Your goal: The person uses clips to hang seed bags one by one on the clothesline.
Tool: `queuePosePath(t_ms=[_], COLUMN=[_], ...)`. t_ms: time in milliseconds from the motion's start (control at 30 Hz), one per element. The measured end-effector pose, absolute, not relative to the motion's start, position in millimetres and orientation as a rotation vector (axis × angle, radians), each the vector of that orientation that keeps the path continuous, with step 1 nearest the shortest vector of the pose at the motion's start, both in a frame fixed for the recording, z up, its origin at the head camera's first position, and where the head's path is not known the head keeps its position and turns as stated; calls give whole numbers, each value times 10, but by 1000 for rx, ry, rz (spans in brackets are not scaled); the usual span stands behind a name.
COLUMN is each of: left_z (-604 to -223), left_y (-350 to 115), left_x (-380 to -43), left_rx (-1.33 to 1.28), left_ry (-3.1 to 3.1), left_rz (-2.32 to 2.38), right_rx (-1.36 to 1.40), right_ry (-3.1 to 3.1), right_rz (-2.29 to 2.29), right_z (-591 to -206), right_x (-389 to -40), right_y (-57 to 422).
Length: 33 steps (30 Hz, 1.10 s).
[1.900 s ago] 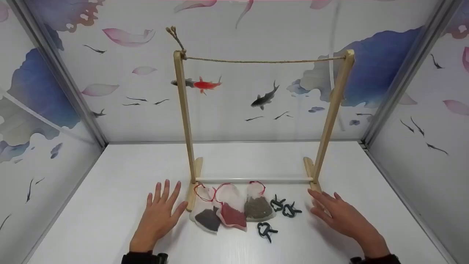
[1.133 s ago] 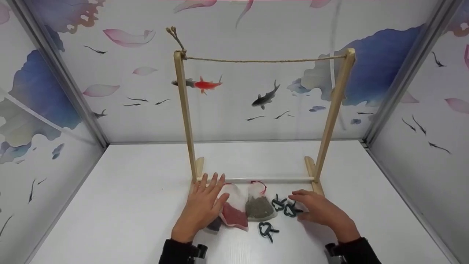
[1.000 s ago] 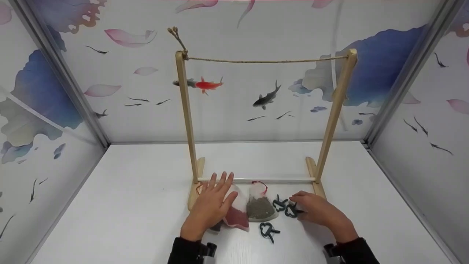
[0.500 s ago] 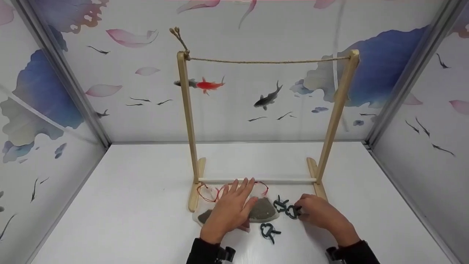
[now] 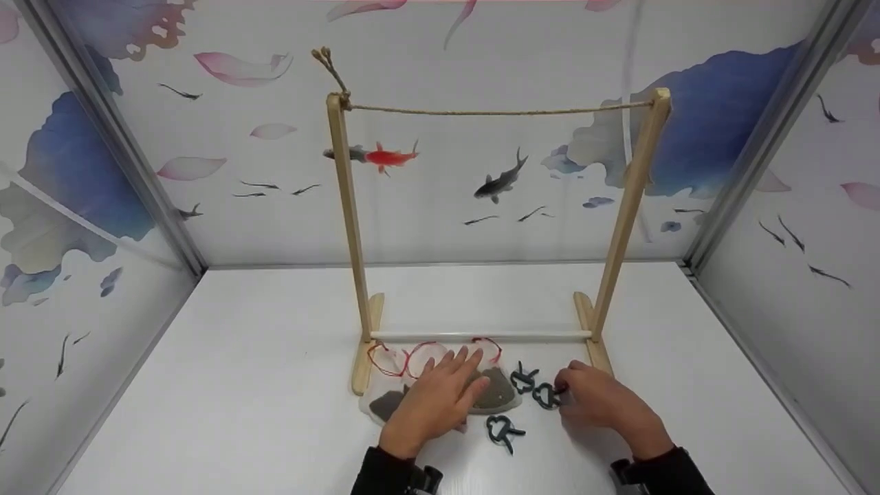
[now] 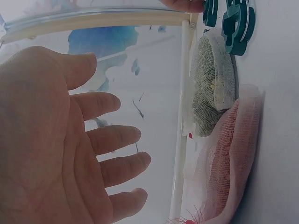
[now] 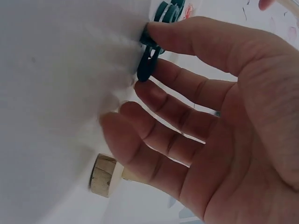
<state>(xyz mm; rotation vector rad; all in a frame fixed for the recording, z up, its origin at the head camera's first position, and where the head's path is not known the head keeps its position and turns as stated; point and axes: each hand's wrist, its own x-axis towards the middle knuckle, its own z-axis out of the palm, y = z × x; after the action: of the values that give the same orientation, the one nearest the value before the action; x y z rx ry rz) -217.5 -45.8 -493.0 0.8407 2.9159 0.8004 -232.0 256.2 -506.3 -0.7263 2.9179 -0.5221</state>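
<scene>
My left hand is over the mesh sachets with its fingers loosely extended; its palm is bare in the left wrist view. It covers most of the red sachet in the head view. To its left shows a dark grey sachet, to its right a grey-green one. Red drawstrings lie behind. My right hand pinches the handle end of a dark green plastic clip between thumb and forefinger, close over the table. Two like clips lie nearby, one behind, one in front.
Behind the sachets stands a wooden rack with a twine strung between its post tops and a white bar low down. Its feet rest on the white table. Printed panels enclose the back and sides.
My left hand has moved right from beside the rack's left foot to over the sachets. My right hand has come left from the right foot and taken hold of a clip.
</scene>
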Motion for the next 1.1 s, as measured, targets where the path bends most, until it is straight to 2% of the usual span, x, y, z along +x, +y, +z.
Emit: queuePosePath(t_ms=[500, 933, 1100], left_z=[-4981, -4947, -4955], left_y=[-393, -287, -263], left_x=[-2154, -2121, -2133], left_rx=[896, 1308, 1461], left_ry=[2940, 3140, 3182], left_rz=[776, 834, 855], right_rx=[-763, -1252, -1349], right_ry=[2936, 3179, 3202], right_rz=[-543, -727, -740], right_z=[-4952, -4831, -4840], right_x=[-2304, -2189, -2178], right_y=[2513, 2182, 2156])
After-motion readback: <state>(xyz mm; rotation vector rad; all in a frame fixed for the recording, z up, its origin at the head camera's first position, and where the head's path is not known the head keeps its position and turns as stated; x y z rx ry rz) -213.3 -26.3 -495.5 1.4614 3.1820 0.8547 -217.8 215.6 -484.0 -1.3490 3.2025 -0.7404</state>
